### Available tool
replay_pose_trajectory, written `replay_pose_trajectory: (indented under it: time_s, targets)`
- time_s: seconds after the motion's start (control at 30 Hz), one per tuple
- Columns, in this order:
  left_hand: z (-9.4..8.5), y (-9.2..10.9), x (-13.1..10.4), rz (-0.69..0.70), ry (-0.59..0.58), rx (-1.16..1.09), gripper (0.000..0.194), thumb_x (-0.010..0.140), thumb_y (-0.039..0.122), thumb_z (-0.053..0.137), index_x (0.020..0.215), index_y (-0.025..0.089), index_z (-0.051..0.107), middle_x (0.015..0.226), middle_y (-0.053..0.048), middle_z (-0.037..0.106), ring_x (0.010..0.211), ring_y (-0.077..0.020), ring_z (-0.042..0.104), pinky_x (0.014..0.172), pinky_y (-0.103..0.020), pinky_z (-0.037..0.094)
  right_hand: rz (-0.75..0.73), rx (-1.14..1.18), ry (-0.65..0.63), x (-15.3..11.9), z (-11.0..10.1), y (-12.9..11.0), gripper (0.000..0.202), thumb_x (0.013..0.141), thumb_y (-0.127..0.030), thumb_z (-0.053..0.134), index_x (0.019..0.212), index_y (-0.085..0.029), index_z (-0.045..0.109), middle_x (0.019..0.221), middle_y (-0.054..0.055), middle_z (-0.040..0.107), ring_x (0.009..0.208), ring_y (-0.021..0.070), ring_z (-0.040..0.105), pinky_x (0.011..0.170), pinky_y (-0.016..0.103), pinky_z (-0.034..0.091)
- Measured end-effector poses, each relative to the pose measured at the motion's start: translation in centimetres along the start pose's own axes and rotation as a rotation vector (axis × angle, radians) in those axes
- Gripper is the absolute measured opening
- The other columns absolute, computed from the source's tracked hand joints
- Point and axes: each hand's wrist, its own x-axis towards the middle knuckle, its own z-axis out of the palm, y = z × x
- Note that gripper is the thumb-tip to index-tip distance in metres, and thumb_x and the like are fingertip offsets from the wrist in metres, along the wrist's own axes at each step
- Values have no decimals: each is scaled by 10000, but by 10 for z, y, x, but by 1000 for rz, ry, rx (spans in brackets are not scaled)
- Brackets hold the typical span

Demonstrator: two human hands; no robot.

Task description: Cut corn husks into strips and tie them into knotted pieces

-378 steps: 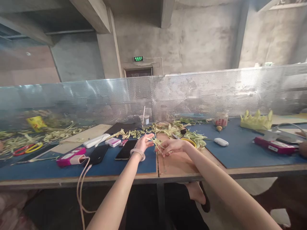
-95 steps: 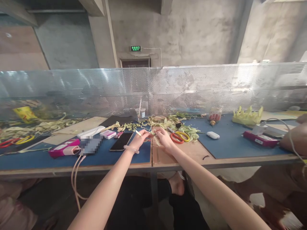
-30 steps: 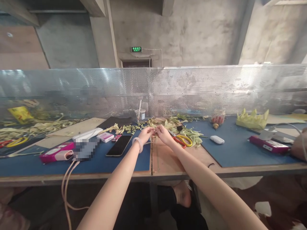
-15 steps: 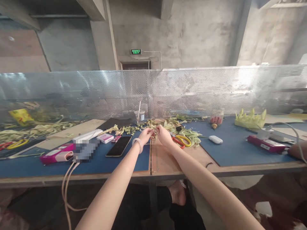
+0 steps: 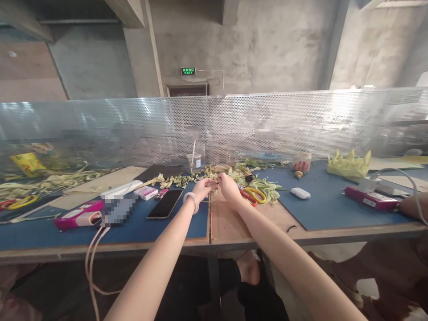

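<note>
My left hand, with a pale bracelet at the wrist, is closed, its fingertips pinched together. Close beside it, my right hand is also closed, fingertips almost meeting the left ones. A tiny dark piece shows between them, too small to name. Just behind both hands lies a heap of pale green leaf strips. Scissors with orange and yellow handles rest to the right of my right hand, against the leaves. Small curled greenish pieces lie behind my left hand.
A phone, a small box and a magenta device with cables lie left. Behind stands a plastic cup with a straw. Right are a white case, a jar, a yellow-green basket and another person's hand.
My left fingers have shifted slightly, and a small dark piece now shows between the fingertips. Both hands stay in nearly the same place. The view has moved slightly.
</note>
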Motion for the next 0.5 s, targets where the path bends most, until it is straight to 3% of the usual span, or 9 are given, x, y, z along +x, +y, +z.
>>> replay_pose_trajectory:
  time_s: [0.33,0.5]
  targets:
    - [0,3,-3,-5,9,136,364,559,338,735,835,139,604,684,-12,625,643,-142,577,598,-248,426,4,1,18,1,1,4,117,886,-153,341,892,-169,457,823,84,581,793,213,518,700,306,374]
    - [2,5,-3,8,-21,72,290,686,382,641,830,139,576,726,-50,655,666,-149,599,599,-252,443,11,38,36,1,2,5,88,876,-159,362,886,-170,448,793,68,552,765,199,495,678,294,373]
